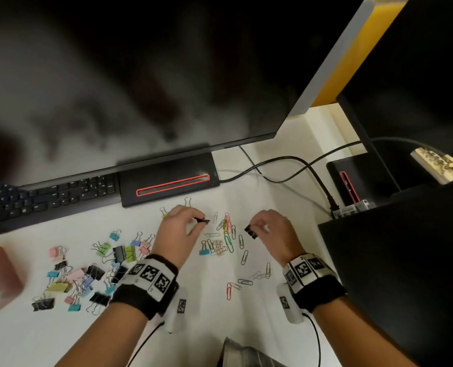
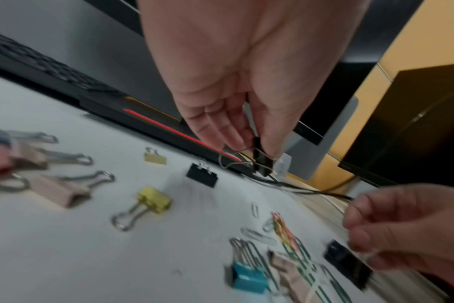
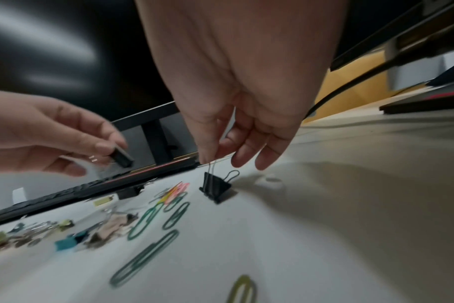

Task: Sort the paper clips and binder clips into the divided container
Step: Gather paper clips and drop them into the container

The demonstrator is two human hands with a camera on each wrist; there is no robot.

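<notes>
- Left hand: pinches small black binder clip.
- Right hand: pinches wire handle of second black binder clip.
- Worktop: scattered paper clips.

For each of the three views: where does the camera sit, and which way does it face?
Head: looks down at the desk; both wrists, left hand, right hand.
Left wrist: along the left hand pinching a black binder clip, towards the monitor.
Right wrist: along the right hand holding another black clip by its wire handle.
Shared: each wrist view shows the other hand.
</notes>
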